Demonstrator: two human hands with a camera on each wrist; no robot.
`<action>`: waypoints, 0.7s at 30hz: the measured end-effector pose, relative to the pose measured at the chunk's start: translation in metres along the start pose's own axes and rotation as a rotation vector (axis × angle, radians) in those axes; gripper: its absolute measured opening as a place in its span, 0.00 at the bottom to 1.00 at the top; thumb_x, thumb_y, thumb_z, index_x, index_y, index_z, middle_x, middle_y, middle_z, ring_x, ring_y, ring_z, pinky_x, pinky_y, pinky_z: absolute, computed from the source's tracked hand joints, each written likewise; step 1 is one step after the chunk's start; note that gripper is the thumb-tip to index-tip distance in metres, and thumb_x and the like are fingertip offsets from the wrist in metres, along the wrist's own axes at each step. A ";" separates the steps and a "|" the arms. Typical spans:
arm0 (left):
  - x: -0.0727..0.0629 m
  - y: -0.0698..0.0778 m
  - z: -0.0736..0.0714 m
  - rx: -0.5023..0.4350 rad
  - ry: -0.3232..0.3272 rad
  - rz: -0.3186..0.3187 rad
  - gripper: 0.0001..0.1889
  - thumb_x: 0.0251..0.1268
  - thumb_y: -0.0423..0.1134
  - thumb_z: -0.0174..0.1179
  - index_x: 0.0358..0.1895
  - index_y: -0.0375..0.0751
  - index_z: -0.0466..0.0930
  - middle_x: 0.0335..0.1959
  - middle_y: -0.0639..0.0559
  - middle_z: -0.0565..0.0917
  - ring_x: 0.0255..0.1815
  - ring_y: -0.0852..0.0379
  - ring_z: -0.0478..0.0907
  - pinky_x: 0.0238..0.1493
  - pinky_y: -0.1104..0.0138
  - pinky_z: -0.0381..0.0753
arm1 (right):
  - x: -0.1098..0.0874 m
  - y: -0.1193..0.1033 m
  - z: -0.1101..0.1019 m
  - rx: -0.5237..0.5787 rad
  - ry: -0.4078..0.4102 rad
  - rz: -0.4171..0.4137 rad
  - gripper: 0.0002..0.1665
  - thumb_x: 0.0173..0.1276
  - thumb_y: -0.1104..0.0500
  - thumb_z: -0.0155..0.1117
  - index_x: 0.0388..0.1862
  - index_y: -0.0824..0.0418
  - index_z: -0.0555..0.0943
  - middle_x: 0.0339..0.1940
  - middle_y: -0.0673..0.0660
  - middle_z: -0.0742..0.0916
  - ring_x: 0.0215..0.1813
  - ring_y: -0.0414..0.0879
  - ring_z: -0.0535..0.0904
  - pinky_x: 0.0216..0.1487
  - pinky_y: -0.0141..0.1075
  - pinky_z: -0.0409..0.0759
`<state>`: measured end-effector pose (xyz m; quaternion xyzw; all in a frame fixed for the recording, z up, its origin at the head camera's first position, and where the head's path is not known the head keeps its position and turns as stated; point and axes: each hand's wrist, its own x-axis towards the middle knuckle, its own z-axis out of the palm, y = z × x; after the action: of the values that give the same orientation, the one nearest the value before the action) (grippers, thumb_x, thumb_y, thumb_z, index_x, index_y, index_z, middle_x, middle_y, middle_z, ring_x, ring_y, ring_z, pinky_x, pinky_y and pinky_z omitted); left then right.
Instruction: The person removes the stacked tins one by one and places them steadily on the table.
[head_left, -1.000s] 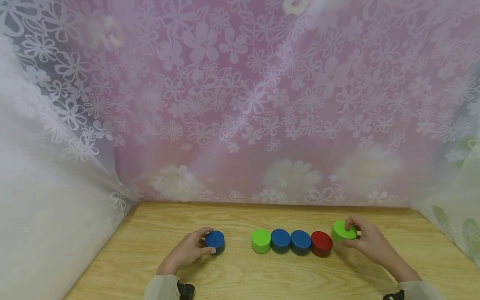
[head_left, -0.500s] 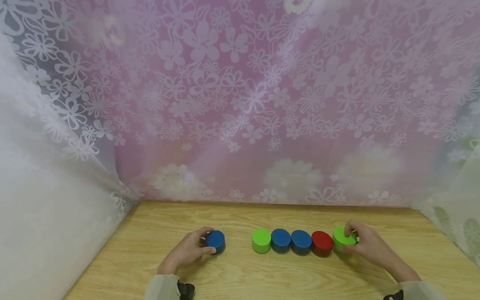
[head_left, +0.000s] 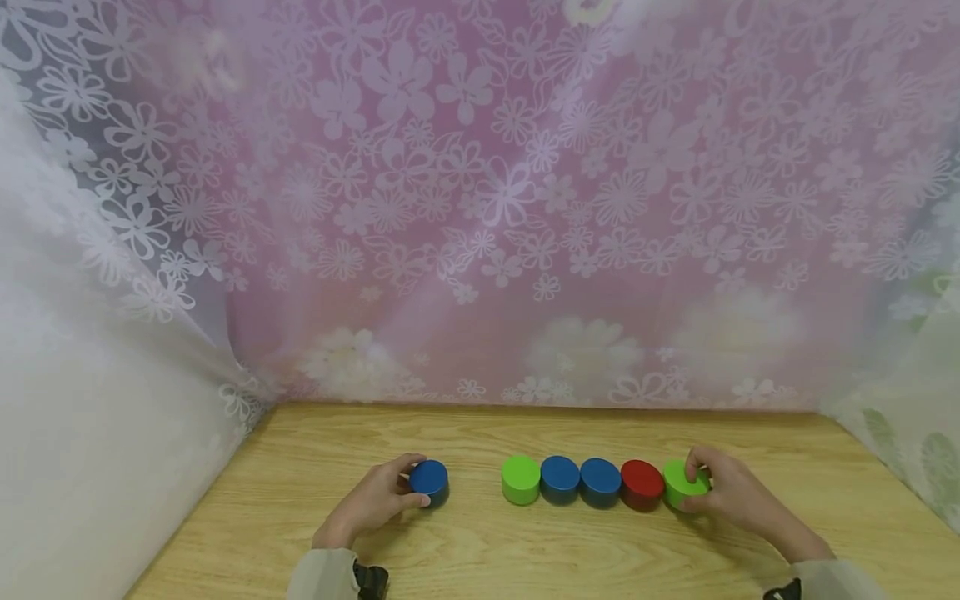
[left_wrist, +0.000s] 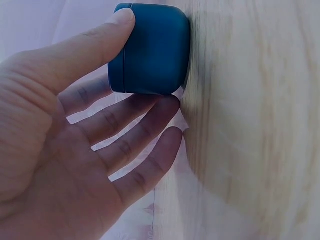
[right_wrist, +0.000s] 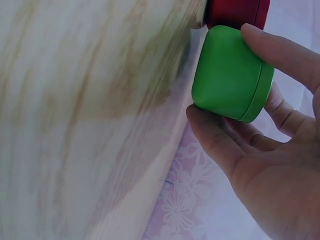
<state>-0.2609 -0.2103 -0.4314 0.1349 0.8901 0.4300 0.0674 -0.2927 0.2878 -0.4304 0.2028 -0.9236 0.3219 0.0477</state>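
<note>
My left hand holds a small round blue tin with a lid on the left of the table, the thumb on its near side. In the left wrist view the same blue tin stands on the wood, while the lower fingers fan out beneath it. At the right end of a row, my right hand grips a light green lidded tin between thumb and fingers. Beside that green tin, in the right wrist view, is a red tin; whether its base fully touches the table is unclear.
Left of the red tin, two blue tins and another green tin stand side by side. A gap separates this row from the left hand's tin. Flowered curtains hang behind and beside the wooden table.
The right hand has lowered the green tin, which was tilted and raised, down beside the red one. The left hand and its blue tin have stayed in place.
</note>
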 end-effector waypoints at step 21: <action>-0.001 -0.001 0.000 -0.029 -0.005 0.022 0.33 0.65 0.32 0.70 0.71 0.28 0.68 0.61 0.30 0.77 0.53 0.39 0.81 0.51 0.50 0.83 | 0.013 -0.019 -0.012 0.060 0.028 -0.023 0.23 0.62 0.64 0.76 0.50 0.73 0.76 0.51 0.70 0.82 0.54 0.73 0.79 0.53 0.63 0.79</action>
<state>-0.2604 -0.2114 -0.4322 0.1446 0.8822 0.4432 0.0666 -0.2980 0.2774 -0.4071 0.2100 -0.9104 0.3517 0.0582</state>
